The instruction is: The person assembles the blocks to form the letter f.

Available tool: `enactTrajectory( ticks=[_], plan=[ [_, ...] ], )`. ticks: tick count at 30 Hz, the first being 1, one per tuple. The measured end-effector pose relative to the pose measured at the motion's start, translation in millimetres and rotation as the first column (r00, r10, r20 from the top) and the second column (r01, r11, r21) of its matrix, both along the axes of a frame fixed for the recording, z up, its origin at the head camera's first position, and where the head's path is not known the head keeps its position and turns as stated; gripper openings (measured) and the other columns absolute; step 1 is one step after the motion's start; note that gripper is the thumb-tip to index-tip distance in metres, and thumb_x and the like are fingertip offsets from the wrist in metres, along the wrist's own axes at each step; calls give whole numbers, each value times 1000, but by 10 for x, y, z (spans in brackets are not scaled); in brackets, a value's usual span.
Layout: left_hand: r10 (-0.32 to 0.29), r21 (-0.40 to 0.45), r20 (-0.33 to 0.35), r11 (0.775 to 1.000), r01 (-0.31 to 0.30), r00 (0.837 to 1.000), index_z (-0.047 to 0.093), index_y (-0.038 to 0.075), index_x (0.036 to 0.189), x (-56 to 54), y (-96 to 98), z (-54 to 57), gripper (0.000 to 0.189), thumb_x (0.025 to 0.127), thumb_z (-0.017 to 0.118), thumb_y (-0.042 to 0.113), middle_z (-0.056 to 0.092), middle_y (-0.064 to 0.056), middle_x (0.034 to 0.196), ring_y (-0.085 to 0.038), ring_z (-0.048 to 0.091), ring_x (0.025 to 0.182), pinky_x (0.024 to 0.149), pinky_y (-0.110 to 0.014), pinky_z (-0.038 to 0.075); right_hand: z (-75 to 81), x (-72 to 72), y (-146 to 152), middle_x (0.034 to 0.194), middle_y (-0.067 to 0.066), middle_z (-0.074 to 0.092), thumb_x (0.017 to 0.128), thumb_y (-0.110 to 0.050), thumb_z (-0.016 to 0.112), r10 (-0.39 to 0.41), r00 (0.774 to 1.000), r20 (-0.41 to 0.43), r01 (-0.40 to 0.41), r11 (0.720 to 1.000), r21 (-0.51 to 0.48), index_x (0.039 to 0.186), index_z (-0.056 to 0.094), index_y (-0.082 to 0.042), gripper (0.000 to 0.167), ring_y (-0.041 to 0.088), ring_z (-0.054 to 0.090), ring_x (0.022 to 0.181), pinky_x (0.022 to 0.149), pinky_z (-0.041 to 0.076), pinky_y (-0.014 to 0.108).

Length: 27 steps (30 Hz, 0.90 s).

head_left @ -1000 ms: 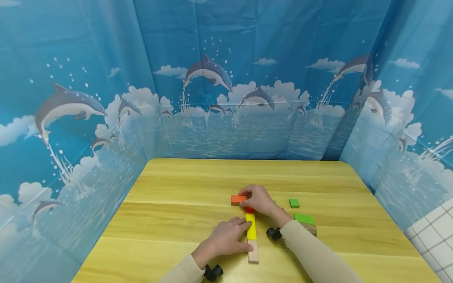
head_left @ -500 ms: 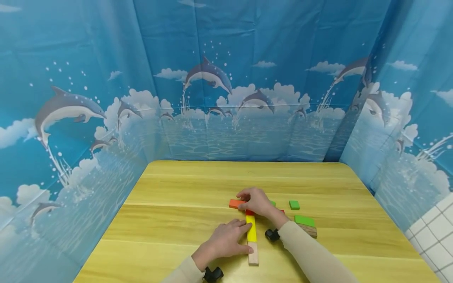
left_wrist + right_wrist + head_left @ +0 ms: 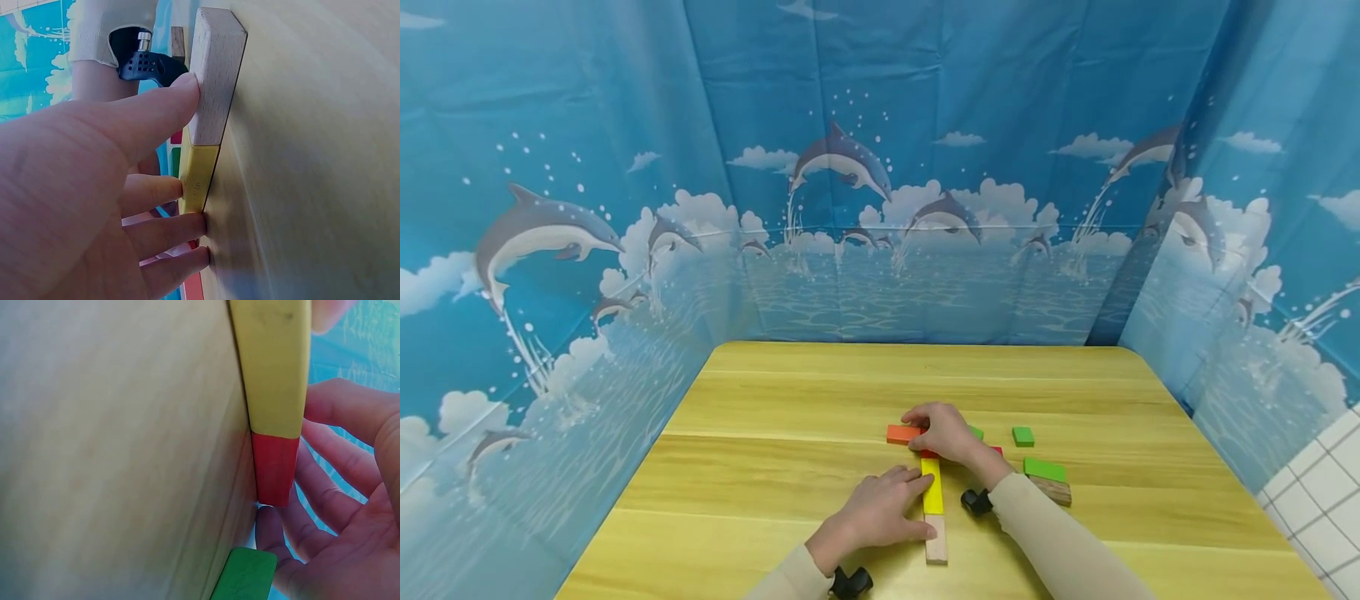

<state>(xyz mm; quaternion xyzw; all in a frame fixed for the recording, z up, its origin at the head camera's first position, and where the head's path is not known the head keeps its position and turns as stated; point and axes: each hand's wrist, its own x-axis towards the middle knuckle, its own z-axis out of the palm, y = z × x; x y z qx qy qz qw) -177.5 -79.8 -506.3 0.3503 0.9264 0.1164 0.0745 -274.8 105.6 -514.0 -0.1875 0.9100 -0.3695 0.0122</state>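
A row of flat wooden blocks lies on the table: a plain wood block [image 3: 936, 547] nearest, a yellow block [image 3: 932, 490], then a red block [image 3: 275, 469]. An orange block [image 3: 902, 434] lies crosswise at the row's far end, reaching left. My left hand [image 3: 880, 508] rests along the row's left side, its thumb on the plain block and fingertips against the yellow block, fairly straight. My right hand [image 3: 946, 433] reaches over the far end. Its thumb and curled fingers pinch the orange block's right end, partly covering the red block.
To the right lie a small green block [image 3: 1023, 436], a longer green block [image 3: 1045, 469] and a brown bark-patterned block [image 3: 1051, 491]. Another red block [image 3: 997, 450] and a green piece [image 3: 976, 432] show behind my right wrist. A dolphin-print curtain [image 3: 880, 275] surrounds the table [image 3: 760, 467].
The orange block has shifted slightly and squared up under my right hand. My left hand has stayed in place on the row. The whole view has tilted a little.
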Motion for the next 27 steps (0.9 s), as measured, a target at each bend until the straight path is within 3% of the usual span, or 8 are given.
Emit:
enactTrajectory(
  ticks=[17, 27],
  plan=[
    [15, 1, -5, 1000, -15, 1000, 51, 23, 150, -32, 31, -36, 75, 89, 67, 62, 48, 0, 152, -24, 42, 141, 98, -53, 48, -15, -31, 6, 102, -3, 68, 83, -8, 83, 12, 1000, 1, -12, 1000, 0, 119, 73, -12, 37, 16, 60, 91, 84, 52, 38],
    [20, 23, -8, 1000, -19, 1000, 53, 21, 149, -46, 56, -29, 73, 89, 69, 60, 51, -1, 149, -22, 46, 138, 96, -50, 50, 91, -17, 55, 110, 4, 68, 87, -10, 80, 20, 1000, 24, -19, 999, -36, 123, 71, -12, 37, 21, 62, 98, 87, 53, 41]
  ],
)
